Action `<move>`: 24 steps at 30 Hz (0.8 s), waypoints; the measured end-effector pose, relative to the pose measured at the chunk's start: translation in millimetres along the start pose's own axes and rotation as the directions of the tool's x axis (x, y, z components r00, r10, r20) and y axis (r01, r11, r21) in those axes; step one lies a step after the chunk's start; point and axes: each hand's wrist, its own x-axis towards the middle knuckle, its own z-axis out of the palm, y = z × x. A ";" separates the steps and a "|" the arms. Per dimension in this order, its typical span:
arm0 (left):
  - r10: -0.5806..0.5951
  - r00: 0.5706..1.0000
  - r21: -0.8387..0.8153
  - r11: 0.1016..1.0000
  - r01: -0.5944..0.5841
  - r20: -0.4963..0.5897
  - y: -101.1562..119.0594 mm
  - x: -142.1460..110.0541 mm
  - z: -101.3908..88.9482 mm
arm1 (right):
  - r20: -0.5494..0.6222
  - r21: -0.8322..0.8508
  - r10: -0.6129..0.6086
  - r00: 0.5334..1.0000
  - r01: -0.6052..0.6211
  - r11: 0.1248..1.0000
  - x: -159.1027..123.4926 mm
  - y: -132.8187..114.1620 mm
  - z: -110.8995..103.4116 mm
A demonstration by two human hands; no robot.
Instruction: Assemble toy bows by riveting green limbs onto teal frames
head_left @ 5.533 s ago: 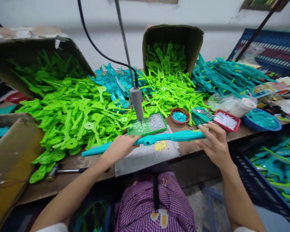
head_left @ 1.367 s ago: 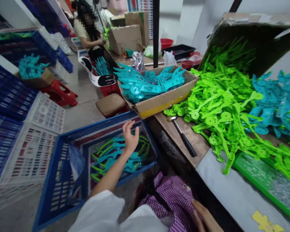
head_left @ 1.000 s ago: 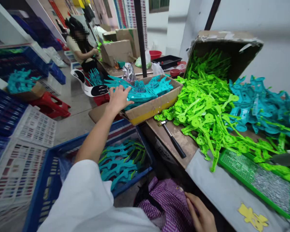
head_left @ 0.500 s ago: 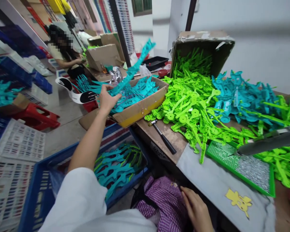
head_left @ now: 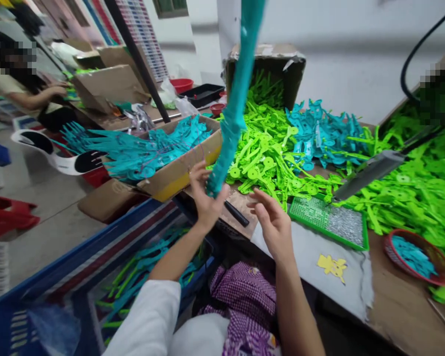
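My left hand (head_left: 206, 195) grips the lower end of a long teal plastic part (head_left: 233, 123), which stands nearly upright and runs out past the top of the picture. To its right my right hand (head_left: 272, 225) hangs over the bench edge, fingers apart and curved, touching nothing. Behind my left hand is a cardboard box (head_left: 185, 165) heaped with similar teal parts (head_left: 148, 148). A hammer (head_left: 237, 213) lies on the bench between my hands, its head hidden. Lime-green plastic parts (head_left: 267, 148) are piled just beyond.
A grey electric screwdriver (head_left: 371, 173) hangs over a green tray (head_left: 328, 232) of small metal pieces. A red basket (head_left: 389, 249) of teal bits stands at right. Below left is a blue crate (head_left: 74, 257) with assembled parts. A co-worker (head_left: 25, 94) sits at far left.
Over the last second my left hand took a teal part from the cardboard box and brought it right, over the bench. My right hand has risen from my lap. The view has turned right.
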 end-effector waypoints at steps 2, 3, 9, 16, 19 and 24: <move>0.004 0.999 0.046 0.999 -0.006 0.047 1.1 -39.0 14.5 | 0.040 0.054 0.029 0.999 -0.032 0.998 10.7 8.3 1.0; 0.024 0.997 0.083 0.996 -0.030 0.074 -1.3 -55.9 18.4 | 0.056 0.054 0.049 0.997 -0.052 0.997 13.2 15.1 0.4; 0.023 0.911 0.065 0.996 -0.054 0.411 -20.2 -113.6 0.3 | -0.005 -0.111 0.094 0.996 -0.094 0.989 5.8 51.1 -17.4; -0.700 0.528 -0.353 0.396 0.848 0.482 -27.9 -98.5 -11.6 | 0.083 -0.270 0.211 0.974 -0.182 0.945 -25.8 54.6 -65.1; -0.748 0.437 -0.569 0.097 0.816 0.499 -33.2 -61.0 10.7 | 0.090 -0.334 0.278 0.956 -0.234 0.913 -34.7 59.0 -79.1; -0.799 0.523 -0.732 0.161 0.662 0.298 -44.8 8.5 51.4 | 0.102 -0.377 0.358 0.928 -0.297 0.877 -42.3 64.5 -81.9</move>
